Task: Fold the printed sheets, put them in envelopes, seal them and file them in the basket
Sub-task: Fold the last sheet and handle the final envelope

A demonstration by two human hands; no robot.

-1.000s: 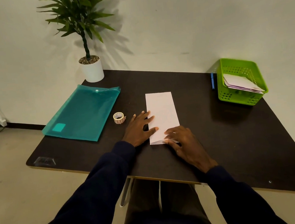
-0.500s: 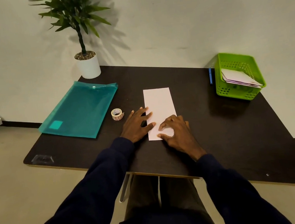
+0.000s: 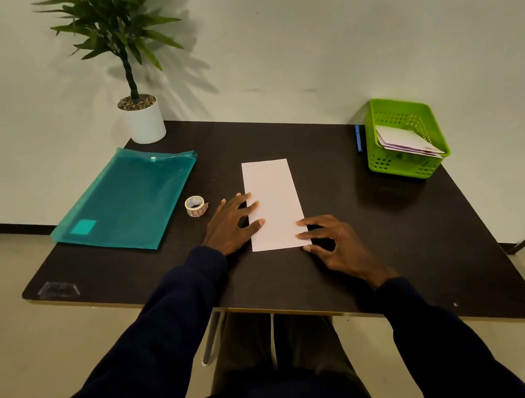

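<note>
Moved rightward, the right hand (image 3: 340,248) rests fingertips on the 5 o'clock corner of the folded sheet (image 3: 272,194), grasping nothing; the left hand (image 3: 230,227) presses flat, released, on its 8 o'clock edge, mid desk (image 3: 399,248).

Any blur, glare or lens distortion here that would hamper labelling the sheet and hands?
Head view: sheet, left hand and right hand are sharp, glare-free; head view: dim, soft light, the plant throws fanned shadows on the wall; head view: wide lens splays the table edges.
</note>
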